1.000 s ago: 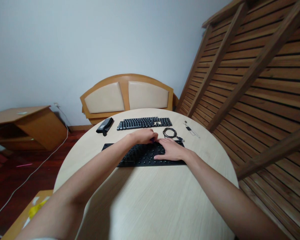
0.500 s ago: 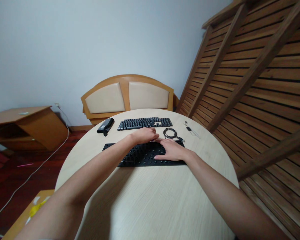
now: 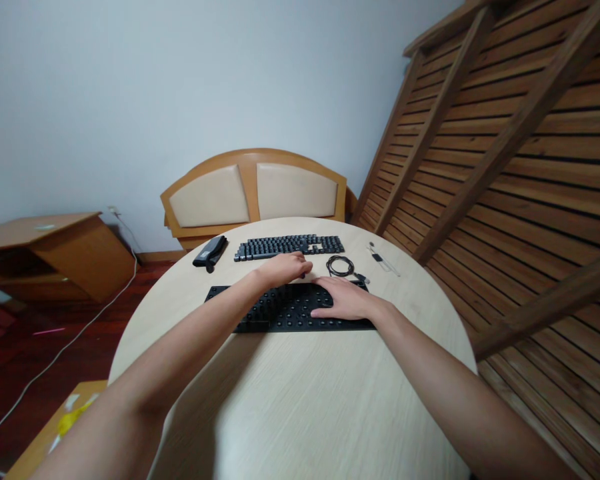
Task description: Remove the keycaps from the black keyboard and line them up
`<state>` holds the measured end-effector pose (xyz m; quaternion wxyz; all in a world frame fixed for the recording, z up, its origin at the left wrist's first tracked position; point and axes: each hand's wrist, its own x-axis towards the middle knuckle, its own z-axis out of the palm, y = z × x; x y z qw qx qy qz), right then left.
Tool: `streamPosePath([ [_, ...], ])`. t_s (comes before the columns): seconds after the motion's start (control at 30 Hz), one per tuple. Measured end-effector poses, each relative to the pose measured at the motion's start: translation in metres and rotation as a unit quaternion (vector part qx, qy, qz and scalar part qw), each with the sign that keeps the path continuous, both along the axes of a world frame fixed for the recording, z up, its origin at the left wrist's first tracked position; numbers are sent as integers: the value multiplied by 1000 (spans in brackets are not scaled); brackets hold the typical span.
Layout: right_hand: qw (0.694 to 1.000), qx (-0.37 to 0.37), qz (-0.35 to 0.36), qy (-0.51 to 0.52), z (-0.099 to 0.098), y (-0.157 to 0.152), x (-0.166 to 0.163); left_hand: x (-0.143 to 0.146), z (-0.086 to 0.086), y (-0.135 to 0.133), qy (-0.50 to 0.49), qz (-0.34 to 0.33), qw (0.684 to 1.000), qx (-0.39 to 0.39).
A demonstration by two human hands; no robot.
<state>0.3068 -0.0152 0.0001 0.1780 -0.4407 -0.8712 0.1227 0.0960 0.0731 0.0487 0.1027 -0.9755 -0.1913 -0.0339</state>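
Note:
A black keyboard base (image 3: 300, 313) without its keycaps lies on the round pale table (image 3: 300, 400). On its right part rests my right hand (image 3: 343, 298), fingers stretched and thumb apart, pressing nothing I can name. My left hand (image 3: 286, 269) is over the base's far edge, fingers pinched and pointing right. Something small and dark shows under its fingertips, too little to name. Beyond my hands, rows of dark keycaps (image 3: 280, 247) are laid out in keyboard order, with a gap toward the right. My left forearm hides part of the base.
A coiled black cable (image 3: 340, 267) lies right of centre. Farther right is a thin tool with a dark part (image 3: 377, 257). A black pouch (image 3: 211, 253) sits at the far left. A wooden headboard (image 3: 253, 157) stands behind the table, and a slatted wooden frame (image 3: 490, 180) leans at right.
My left hand has moved slightly left and up, away from my right fingers, and a dark bit now shows beneath it. My right hand has hardly moved.

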Motion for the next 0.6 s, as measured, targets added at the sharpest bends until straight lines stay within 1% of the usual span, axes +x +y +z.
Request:
streamPosePath([
  [0.1, 1000, -4, -2, 4, 3, 2, 10, -13, -1, 8, -42, 59, 997, 2],
  [0.2, 1000, -9, -17, 11, 5, 6, 24, -31, -1, 9, -67, 95, 993, 0],
  [0.27, 999, -11, -30, 22, 7, 10, 35, -44, 0, 5, -74, 109, 991, 2],
  [0.37, 998, -9, -47, 51, 8, 15, 49, -63, -3, -7, -111, 135, 985, -3],
  [0.43, 996, -4, -62, 65, 8, 17, 54, -73, -10, -14, -127, 133, 983, -14],
  [0.53, 995, -2, -68, 70, 7, 17, 56, -83, -25, -23, -123, 118, 984, -50],
  [0.6, 996, -9, -62, 69, 7, 17, 55, -87, -35, -26, -138, 134, 979, -72],
])
